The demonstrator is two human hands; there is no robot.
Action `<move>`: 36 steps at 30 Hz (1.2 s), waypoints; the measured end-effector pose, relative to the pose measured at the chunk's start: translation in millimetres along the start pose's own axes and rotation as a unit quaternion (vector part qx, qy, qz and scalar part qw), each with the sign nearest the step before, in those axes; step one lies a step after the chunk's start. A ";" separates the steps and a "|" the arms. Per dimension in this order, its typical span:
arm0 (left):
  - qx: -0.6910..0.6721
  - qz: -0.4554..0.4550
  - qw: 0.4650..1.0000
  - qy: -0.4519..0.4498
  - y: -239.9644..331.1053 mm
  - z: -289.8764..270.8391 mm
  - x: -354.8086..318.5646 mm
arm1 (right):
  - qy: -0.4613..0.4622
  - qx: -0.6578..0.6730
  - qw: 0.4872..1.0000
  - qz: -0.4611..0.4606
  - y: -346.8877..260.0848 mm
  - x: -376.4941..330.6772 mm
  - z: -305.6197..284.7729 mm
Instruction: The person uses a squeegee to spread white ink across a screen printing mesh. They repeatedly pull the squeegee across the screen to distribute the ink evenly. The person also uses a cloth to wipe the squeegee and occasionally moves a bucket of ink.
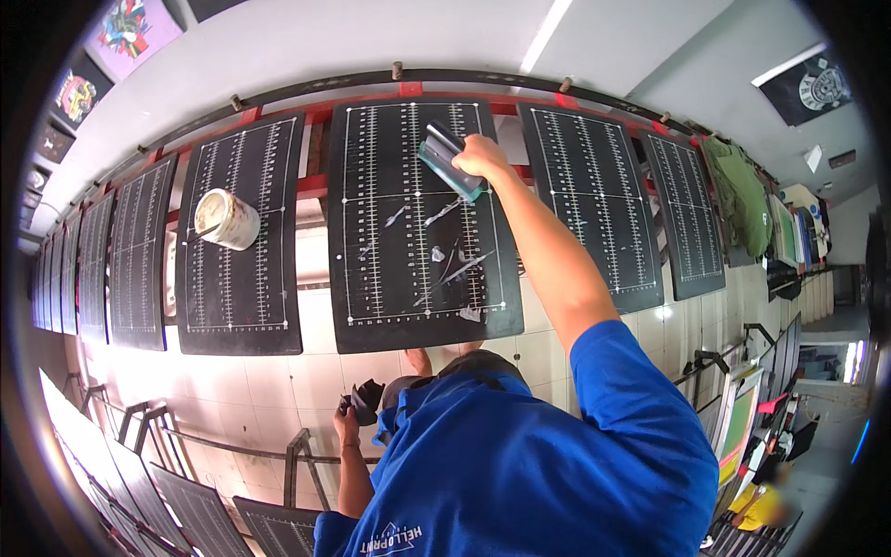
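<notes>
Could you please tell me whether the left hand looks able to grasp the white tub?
Probably not until it is freed: the left hand appears to hold a black item, though nothing visible crowds the white tub on its black board.

the one view looks forward and steeply down from the wearer's head, through a wide fisheye with a dark curved rim. nearest is the blue short-sleeved cloth shirt (548, 455); the black rectangular board with white grid marks (385, 255) lies farther off, near the middle.
</notes>
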State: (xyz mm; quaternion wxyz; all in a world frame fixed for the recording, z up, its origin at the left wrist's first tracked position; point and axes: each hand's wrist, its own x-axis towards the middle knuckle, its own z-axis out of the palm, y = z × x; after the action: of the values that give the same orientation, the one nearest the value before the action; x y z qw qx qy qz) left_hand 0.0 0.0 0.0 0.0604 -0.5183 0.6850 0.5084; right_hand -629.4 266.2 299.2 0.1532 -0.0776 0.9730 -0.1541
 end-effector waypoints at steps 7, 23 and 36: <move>0.025 -0.050 0.997 0.059 -24.0 -26.3 -64.5 | 0.259 -0.123 0.942 -0.172 -20.2 -57.7 77.4; -0.090 -0.012 0.996 -0.015 -8.7 -28.8 18.2 | 0.081 -0.084 0.993 -0.028 93.8 -45.4 -64.8; -0.023 -0.014 0.999 0.030 -14.7 61.5 1.8 | 0.153 -0.124 0.979 -0.053 257.3 -98.9 -60.3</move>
State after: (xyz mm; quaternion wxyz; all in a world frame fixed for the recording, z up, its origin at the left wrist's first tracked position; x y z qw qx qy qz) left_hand -16.8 46.4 -39.7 0.0351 -0.5443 0.6671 0.5074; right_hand -582.5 544.5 297.6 -0.0170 -0.1225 0.9911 -0.0502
